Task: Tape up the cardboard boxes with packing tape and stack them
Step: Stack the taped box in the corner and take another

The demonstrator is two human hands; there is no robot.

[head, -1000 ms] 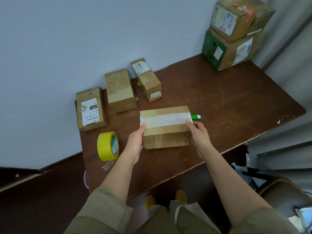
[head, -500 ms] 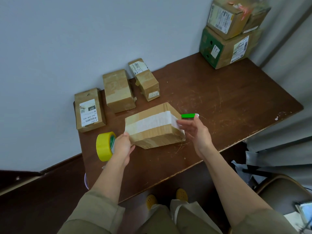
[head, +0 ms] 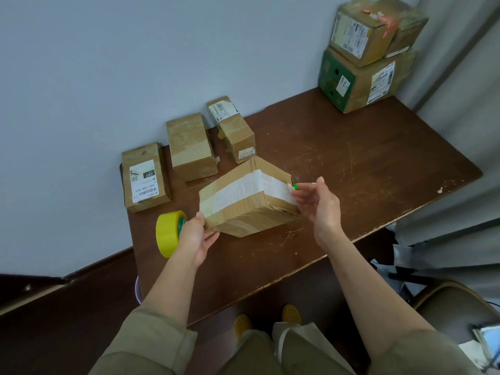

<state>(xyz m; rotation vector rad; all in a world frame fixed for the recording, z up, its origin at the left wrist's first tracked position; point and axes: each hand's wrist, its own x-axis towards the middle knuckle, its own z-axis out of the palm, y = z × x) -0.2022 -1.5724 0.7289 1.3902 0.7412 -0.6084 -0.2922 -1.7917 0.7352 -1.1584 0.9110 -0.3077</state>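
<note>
A brown cardboard box [head: 243, 196] with a white tape strip over its top is turned at an angle near the table's front left. My left hand [head: 196, 236] grips its near-left corner. My right hand [head: 322, 207] presses its fingertips on the box's right end, fingers spread. A yellow roll of packing tape [head: 169, 231] stands on edge just left of my left hand. A small green-and-white tool [head: 303, 186] lies behind my right fingers, partly hidden.
Three small boxes [head: 144, 177], [head: 190, 146], [head: 232, 128] lie along the wall at the back left of the brown table [head: 365, 163]. A green-sided box [head: 362, 79] with two smaller boxes [head: 362, 31] on it fills the back right corner. A chair [head: 454, 307] stands at the lower right.
The box has been turned from square-on to angled, its right end swinging away from me. My left hand slid to the near-left corner; my right hand followed the right end.
</note>
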